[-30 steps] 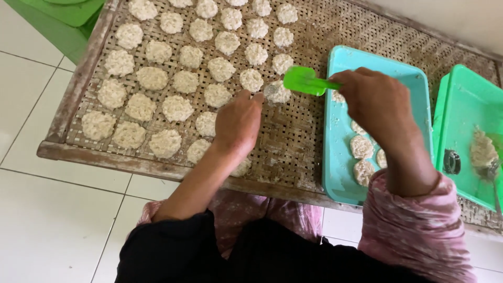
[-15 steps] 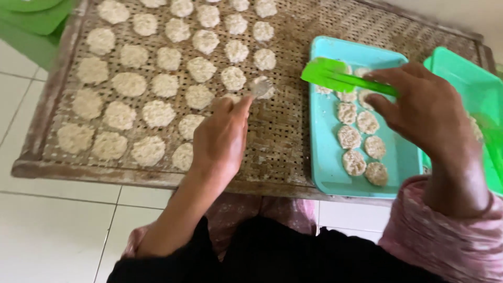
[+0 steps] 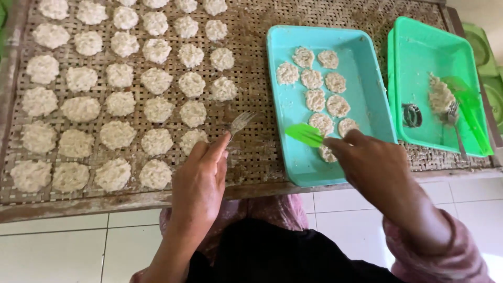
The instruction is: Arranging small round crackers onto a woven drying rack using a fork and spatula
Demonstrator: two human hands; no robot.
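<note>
My left hand (image 3: 200,181) grips a metal fork (image 3: 240,123), its tines resting on the woven bamboo tray (image 3: 251,152) just right of the rows of flat white rice patties (image 3: 118,105). My right hand (image 3: 374,165) holds a green plastic spatula (image 3: 305,134), whose blade lies low inside the turquoise plastic tray (image 3: 367,63), beside several patties (image 3: 322,91) lying there. The blade's tip is next to the lowest patties.
A green plastic tray (image 3: 419,52) at the right holds a lump of rice mix (image 3: 439,96), a second fork (image 3: 455,126), a green spatula (image 3: 469,110) and a small round ring (image 3: 413,115). White floor tiles (image 3: 63,246) lie below the bamboo tray's wooden edge.
My right hand has brought the spatula down from the top of the turquoise tray to its lower patties. My left hand has drawn the fork back slightly.
</note>
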